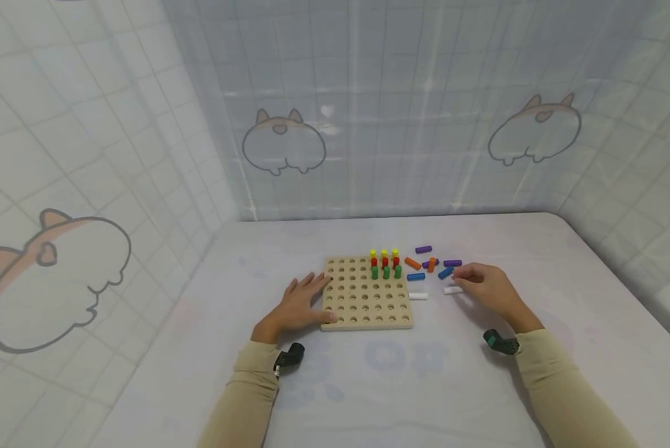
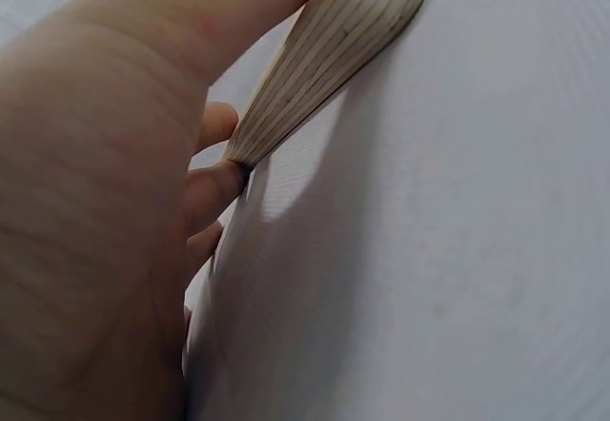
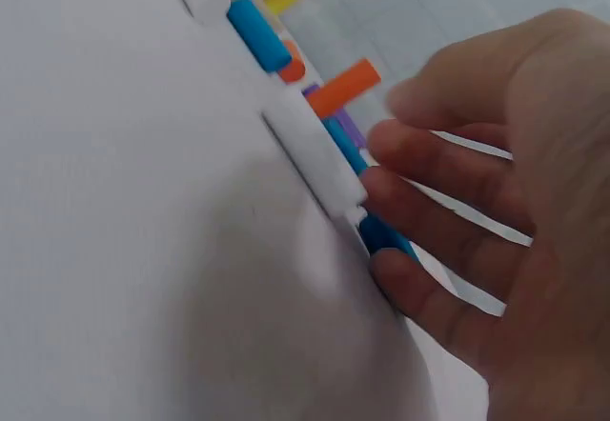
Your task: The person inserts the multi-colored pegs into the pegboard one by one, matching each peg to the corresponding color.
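A square wooden pegboard [image 1: 365, 305] lies on the table, its far right holes filled by rows of yellow pegs [image 1: 384, 254], red pegs [image 1: 385, 263] and green pegs [image 1: 387, 273]. My left hand [image 1: 301, 305] rests against the board's left edge, fingers spread and thumb at the near corner; the left wrist view shows the board's layered side [image 2: 324, 59] beside the thumb. To the right, my right hand [image 1: 488, 289] hovers low over a white peg [image 3: 315, 150] and a blue peg [image 1: 445, 273]. Its fingers are loosely bent, with nothing visible between thumb and fingertips.
Orange pegs [image 1: 412, 264], purple pegs [image 1: 453, 263] and another blue peg [image 1: 416, 277] lie scattered right of the board. A second white peg [image 1: 418, 297] lies at the board's right edge. Patterned curtains [image 1: 368, 124] surround the white-covered table [image 1: 390, 398].
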A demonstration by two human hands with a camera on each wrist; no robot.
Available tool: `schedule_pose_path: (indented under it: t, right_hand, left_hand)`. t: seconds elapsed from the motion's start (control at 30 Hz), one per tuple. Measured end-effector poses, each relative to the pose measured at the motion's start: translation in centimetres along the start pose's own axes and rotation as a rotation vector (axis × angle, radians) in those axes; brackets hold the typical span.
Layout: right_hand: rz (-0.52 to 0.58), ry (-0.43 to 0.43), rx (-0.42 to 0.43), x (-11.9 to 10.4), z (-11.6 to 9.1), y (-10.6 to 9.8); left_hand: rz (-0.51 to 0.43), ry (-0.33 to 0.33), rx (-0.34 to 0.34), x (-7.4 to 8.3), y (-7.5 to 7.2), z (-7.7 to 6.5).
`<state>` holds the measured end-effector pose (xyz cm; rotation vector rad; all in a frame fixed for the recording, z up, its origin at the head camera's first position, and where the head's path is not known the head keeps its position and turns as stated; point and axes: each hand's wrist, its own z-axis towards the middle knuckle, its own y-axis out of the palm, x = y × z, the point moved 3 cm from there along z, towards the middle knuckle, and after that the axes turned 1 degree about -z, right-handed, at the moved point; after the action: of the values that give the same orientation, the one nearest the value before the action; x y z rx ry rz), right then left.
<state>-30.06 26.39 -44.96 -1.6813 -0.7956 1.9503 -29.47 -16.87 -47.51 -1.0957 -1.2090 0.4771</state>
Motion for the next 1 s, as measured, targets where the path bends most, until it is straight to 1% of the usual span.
schedule_pose_path:
  t: [0.17, 0.27, 0.33, 0.47, 0.57, 0.7, 0.8, 1.0]
  right_hand:
    - [-0.058, 0.007, -0.058, 0.6, 0.1, 0.4]
    - [-0.103, -0.016, -0.085, 0.7, 0.1, 0.9]
    - [-0.125, -0.029, -0.086, 0.6, 0.1, 1.1]
    - [-0.15, -0.072, -0.052, 0.1, 0.1, 1.0]
    - [-0.157, -0.104, -0.024, -0.4, 0.1, 1.0]
    - [-0.142, -0.077, -0.015, -0.1, 0.1, 1.1]
    - [-0.115, -0.03, -0.013, 0.4, 0.1, 1.4]
    - [-0.072, -0.031, 0.041, 0.7, 0.2, 1.6]
  left_hand:
    - [-0.018, 0.008, 0.012, 0.1, 0.2, -0.2]
    - [-0.031, 0.011, 0.013, 0.1, 0.2, -0.4]
    - [-0.035, 0.007, 0.008, 0.2, 0.1, -0.6]
    - [-0.025, 0.021, 0.012, 0.5, -0.4, -0.6]
    - [-0.024, 0.031, 0.032, 0.8, -0.7, -0.4]
    - [-0.04, 0.021, 0.024, 0.7, -0.7, -0.2]
    - [-0.04, 0.016, 0.006, 0.4, -0.3, -0.1]
    - [-0.029, 0.029, 0.018, 0.3, -0.1, -0.1]
